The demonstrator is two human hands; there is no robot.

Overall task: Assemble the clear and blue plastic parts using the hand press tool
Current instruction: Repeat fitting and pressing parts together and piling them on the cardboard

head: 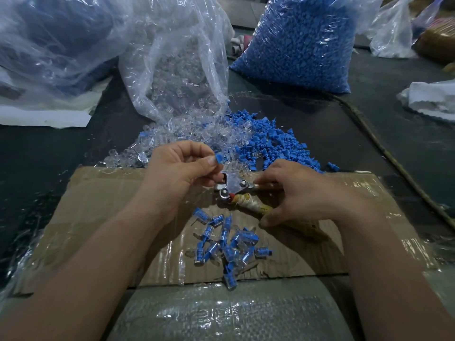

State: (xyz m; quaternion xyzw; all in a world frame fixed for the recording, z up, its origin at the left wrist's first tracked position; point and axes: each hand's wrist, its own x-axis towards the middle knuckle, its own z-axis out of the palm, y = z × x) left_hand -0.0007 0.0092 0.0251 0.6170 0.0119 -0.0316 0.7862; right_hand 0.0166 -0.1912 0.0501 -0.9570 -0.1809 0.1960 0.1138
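My left hand pinches a small blue plastic part between thumb and fingers, right above the metal jaw of the hand press tool. My right hand grips the tool's two taped handles, which rest on a cardboard sheet. Loose clear parts spill from an open bag beyond the tool. A heap of loose blue parts lies to their right. Several joined clear-and-blue pieces lie on the cardboard between my forearms.
A big bag of clear parts stands open at the back centre. A full bag of blue parts stands back right. More plastic bags fill the left. A bubble-wrap covered surface lies nearest me. A cord runs along the right.
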